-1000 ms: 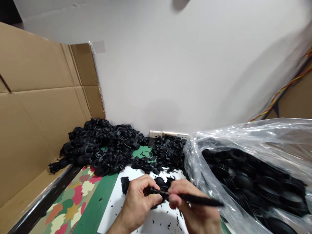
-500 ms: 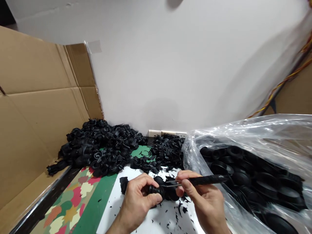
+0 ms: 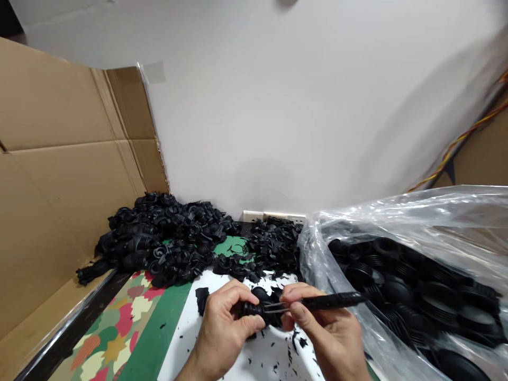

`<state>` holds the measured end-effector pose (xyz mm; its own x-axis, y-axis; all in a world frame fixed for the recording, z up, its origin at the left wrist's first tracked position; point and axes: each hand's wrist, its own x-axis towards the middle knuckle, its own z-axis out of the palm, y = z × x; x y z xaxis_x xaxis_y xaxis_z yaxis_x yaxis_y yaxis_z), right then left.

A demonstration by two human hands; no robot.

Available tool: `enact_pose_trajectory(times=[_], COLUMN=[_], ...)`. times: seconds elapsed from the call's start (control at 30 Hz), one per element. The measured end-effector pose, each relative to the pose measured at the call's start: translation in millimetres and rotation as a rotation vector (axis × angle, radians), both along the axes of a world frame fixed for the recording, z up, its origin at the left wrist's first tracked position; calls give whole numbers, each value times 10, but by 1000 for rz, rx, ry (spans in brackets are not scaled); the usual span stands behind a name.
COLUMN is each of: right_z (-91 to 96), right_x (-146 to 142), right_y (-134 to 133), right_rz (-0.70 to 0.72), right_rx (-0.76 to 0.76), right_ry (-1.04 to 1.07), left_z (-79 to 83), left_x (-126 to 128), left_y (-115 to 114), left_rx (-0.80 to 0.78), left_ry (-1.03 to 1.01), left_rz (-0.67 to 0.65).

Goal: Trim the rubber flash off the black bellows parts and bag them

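My left hand (image 3: pixel 222 328) is closed around a small ribbed black rubber boot (image 3: pixel 251 309), gripping it between thumb and fingers. In my right hand (image 3: pixel 325 328) is a black-handled tool with two thin metal prongs (image 3: pixel 337 300), its prongs pointing left. Their tips reach the right-hand end of the boot; whether they go inside is hard to make out. Under both hands lies a white board (image 3: pixel 184 338) strewn with black rubber scraps (image 3: pixel 304 342). More black rubber pieces sit just behind the boot, partly hidden by my hands.
A large heap of ribbed black rubber parts (image 3: pixel 166 227) lies at the back left, beside a pile of black trimmings (image 3: pixel 275 241). On the right, a clear plastic bag (image 3: pixel 317 254) holds more black boots (image 3: pixel 440 296). Cardboard (image 3: pixel 71 174) stands at the left; a wall rises behind.
My right hand has shifted slightly left and down, bringing the tool closer to the boot. The two prongs now show spread apart. My left hand still holds the boot in place.
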<state>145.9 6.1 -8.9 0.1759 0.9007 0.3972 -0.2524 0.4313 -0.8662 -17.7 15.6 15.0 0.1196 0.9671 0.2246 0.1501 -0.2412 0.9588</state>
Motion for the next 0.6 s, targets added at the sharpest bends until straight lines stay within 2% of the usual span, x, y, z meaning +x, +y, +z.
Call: enact_pose_trajectory(times=[0.17,0.37,0.6], right_z=[-13,-69,-97], right_x=[2,-117,-146], right_y=[-15,-55,-41], right_rz=[22,38,12], right_rx=[-44,-107,-59], right_ry=[-15,102,49], left_z=[7,-3,14], left_x=[3,14,12], left_y=[-19,-19,-23], left_rx=[22,56,43], left_ry=[45,110,115], left_rz=[7,4,23])
